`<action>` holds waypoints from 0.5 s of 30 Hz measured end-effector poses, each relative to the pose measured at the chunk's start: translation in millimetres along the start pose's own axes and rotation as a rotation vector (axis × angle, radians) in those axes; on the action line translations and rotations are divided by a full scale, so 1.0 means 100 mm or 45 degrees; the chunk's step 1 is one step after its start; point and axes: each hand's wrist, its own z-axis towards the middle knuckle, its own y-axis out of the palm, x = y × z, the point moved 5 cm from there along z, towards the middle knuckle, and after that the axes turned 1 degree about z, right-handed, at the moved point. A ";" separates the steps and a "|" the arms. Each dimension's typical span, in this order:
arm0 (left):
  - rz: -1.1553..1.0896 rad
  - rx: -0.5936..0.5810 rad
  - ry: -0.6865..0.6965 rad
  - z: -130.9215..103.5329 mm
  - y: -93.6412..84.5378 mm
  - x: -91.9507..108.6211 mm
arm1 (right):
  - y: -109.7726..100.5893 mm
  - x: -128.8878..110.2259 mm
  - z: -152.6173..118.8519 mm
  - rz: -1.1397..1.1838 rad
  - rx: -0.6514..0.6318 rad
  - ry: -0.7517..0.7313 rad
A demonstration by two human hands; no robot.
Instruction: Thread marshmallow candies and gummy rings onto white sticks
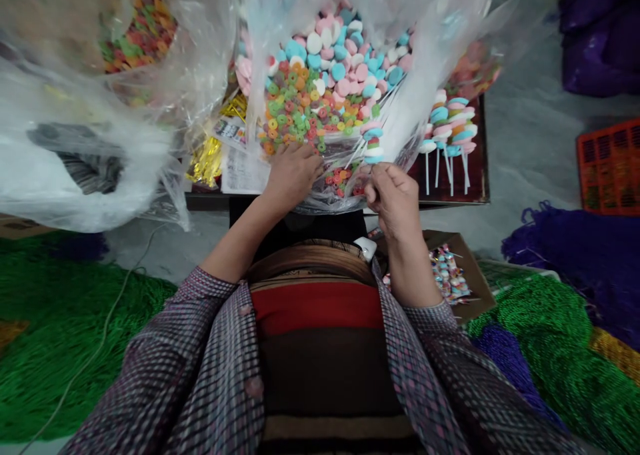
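My right hand (393,191) pinches the white stick of a candy skewer (373,141), which stands upright with blue, pink, white and green pieces threaded on it. My left hand (295,175) lies over the near edge of a pile of gummy rings (295,111), its fingers slightly apart and bent down; the fingertips are partly hidden. Behind the rings are pink, blue and white marshmallows (345,58). Both piles sit in a clear plastic bag (420,48) spread open before me. Several finished candy skewers (453,125) lie to the right, sticks towards me.
Another bag of gummy rings (145,31) is at the upper left. Gold ties (206,161) lie left of the candy. Below the dark table's edge (480,181) stands a cardboard box (480,288) of wrapped sweets. Green cord (540,321) and an orange crate (607,168) are on the right.
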 end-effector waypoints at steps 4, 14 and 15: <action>-0.211 0.113 -0.005 -0.01 -0.04 -0.07 | 0.00 -0.05 -0.06 -0.086 -0.051 -0.047; -1.641 0.393 -0.273 0.06 -0.01 -0.28 | 0.20 0.03 -0.18 -0.524 -0.344 -0.096; -1.662 0.397 -0.265 0.06 0.00 -0.25 | 0.20 0.04 -0.18 -0.545 -0.338 -0.097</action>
